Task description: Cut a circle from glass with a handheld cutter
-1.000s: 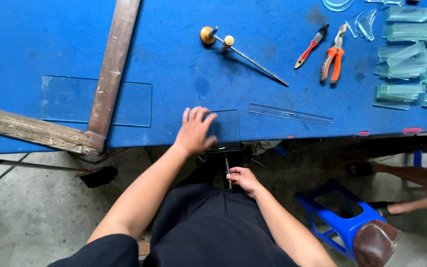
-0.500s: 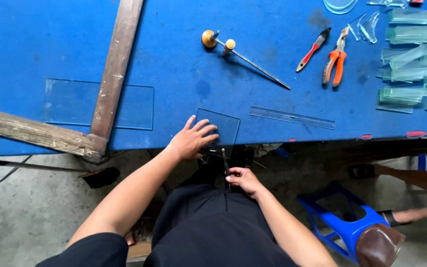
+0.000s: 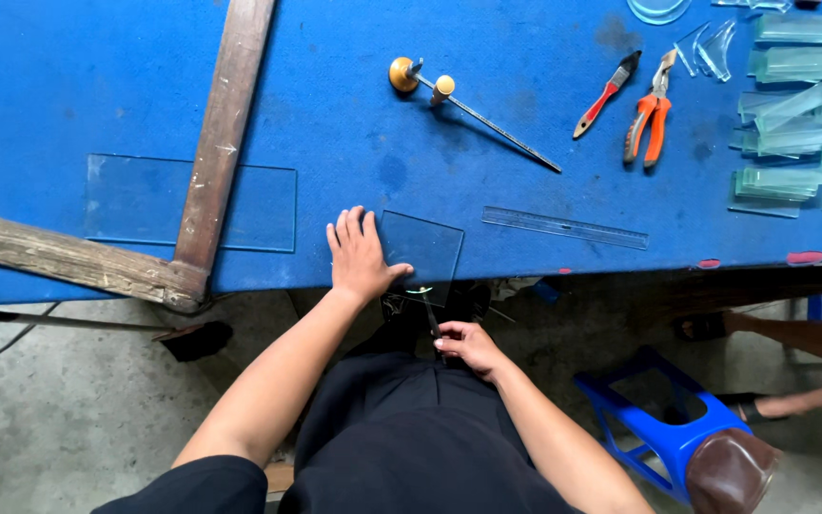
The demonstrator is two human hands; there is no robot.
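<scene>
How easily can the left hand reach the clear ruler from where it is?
Probably yes, easily. The left hand lies flat beside the small glass pane, and the clear ruler lies just past it on the blue table, with only that flat pane between.

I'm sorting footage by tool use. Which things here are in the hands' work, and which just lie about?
In hand:
- left hand pressing the small glass pane at the table edge
- right hand holding a thin dark tool under the pane

Lying about:
- wooden square
- large glass sheet
- clear ruler
- circle cutter
- orange pliers
- glass strips
</scene>
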